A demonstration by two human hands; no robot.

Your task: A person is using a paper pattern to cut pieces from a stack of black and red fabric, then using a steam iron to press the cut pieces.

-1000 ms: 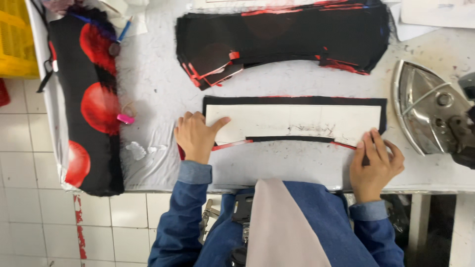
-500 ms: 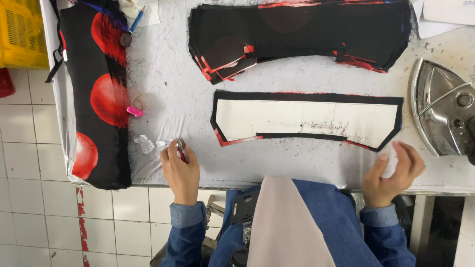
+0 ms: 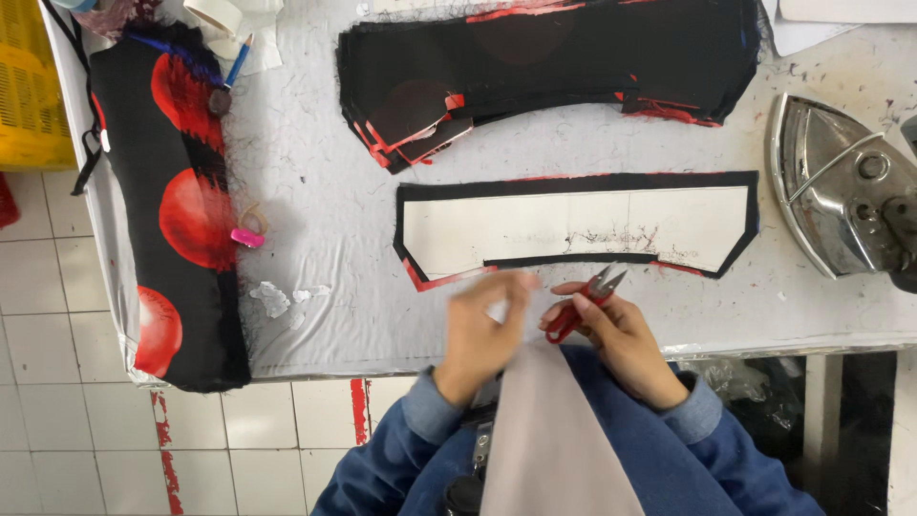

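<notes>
Red thread snips (image 3: 585, 301) in my right hand (image 3: 621, 336), fingers closed round handles, blades pointing up-table. Left hand (image 3: 482, 330) blurred beside it, grip unclear. White-faced, black-edged collar piece (image 3: 573, 229) flat just beyond both hands. Judging: trimming step, snips readied. Next: steady fabric edge, bring blades to it.

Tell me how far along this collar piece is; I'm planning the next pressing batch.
Done: the white-faced black piece lies flat and laid out on the table. In hand: the right hand holds red snips, with the left hand beside it. Left: red fabric shows along the piece's lower edge, and the stack waits behind.
</notes>
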